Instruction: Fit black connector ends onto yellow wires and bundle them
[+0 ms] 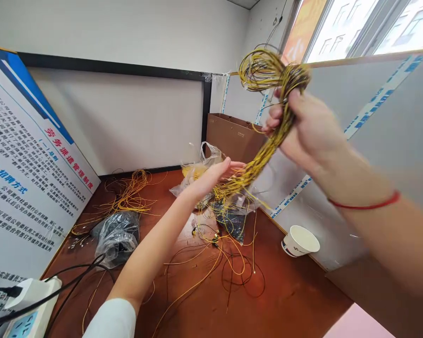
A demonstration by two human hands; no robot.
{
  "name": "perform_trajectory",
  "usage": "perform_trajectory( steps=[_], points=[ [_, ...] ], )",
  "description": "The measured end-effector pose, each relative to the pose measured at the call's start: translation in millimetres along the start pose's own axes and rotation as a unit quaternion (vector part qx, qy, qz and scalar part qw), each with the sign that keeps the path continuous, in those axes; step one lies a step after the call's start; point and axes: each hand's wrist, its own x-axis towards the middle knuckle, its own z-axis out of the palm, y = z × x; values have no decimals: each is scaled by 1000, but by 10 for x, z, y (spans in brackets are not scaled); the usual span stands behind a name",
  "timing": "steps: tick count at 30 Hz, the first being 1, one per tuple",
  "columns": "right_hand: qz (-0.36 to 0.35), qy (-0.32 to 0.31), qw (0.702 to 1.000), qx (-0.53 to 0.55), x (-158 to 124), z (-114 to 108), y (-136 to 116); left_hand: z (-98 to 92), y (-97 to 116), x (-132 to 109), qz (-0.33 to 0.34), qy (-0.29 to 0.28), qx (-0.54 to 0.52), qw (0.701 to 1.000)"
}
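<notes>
My right hand (305, 124), a red cord on its wrist, is wrapped round a thick bundle of yellow and dark wires (264, 162), held up at the right. Above the fist the bundle folds over into a coil. Its lower end hangs down to the left, toward the loose wires over the table. My left hand (231, 170) reaches to this lower part with fingers stretched out and thumb raised. Its fingertips are partly hidden at the wires, where I cannot tell how firmly they touch. Beneath lie a clear plastic bag (188, 180) and a bag of dark small parts (232, 223).
Loose yellow wires (134, 195) and a plastic-wrapped dark bundle (118, 237) lie at the left of the brown table (268, 305). A white paper cup (301, 241) stands right, a brown box (232, 136) behind. A power strip (31, 305) with black cables sits front left.
</notes>
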Motion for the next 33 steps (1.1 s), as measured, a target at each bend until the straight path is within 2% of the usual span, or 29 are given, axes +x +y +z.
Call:
perform_trajectory(
  steps=[2, 4, 6, 8, 11, 13, 16, 20, 22, 25, 27, 28, 29, 31, 33],
  points=[
    [77, 10, 990, 115, -4, 112, 7, 113, 29, -86, -43, -75, -167, 982],
    [125, 37, 971, 201, 22, 153, 17, 121, -59, -176, -94, -100, -249, 959],
    [114, 56, 968, 216, 83, 98, 22, 43, -205, -257, -132, -101, -271, 948],
    [69, 57, 972, 217, 163, -28, 8, -66, -352, -332, -147, -93, -248, 953],
    [-12, 72, 974, 212, 259, -221, -73, -200, -512, -434, -134, -26, -129, 982],
    [-35, 107, 972, 208, 277, -285, -153, -265, -588, -483, -128, 24, -46, 990],
    [-16, 147, 970, 195, 230, -274, -249, -338, -690, -476, -134, 71, 23, 988],
    [49, 135, 971, 189, 104, -190, -273, -341, -782, -262, -128, 176, 87, 972],
    [79, 128, 970, 193, 34, -155, -256, -298, -750, -111, -110, 216, 91, 966],
    [136, 73, 966, 209, -103, -83, -180, -225, -555, 40, -78, 227, 58, 969],
    [187, 11, 954, 233, -230, 23, -70, -187, -356, 36, -61, 198, 12, 978],
    [206, -22, 948, 243, -305, 104, 5, -170, -253, 2, -50, 170, -20, 984],
    [212, -49, 945, 244, -386, 203, 90, -152, -155, -47, -30, 119, -76, 990],
    [188, -97, 952, 220, -555, 448, 267, -111, 2, -175, 2, 54, -138, 989],
    [131, -133, 967, 172, -705, 712, 410, -71, 98, -324, 17, 76, -146, 986]
  ],
)
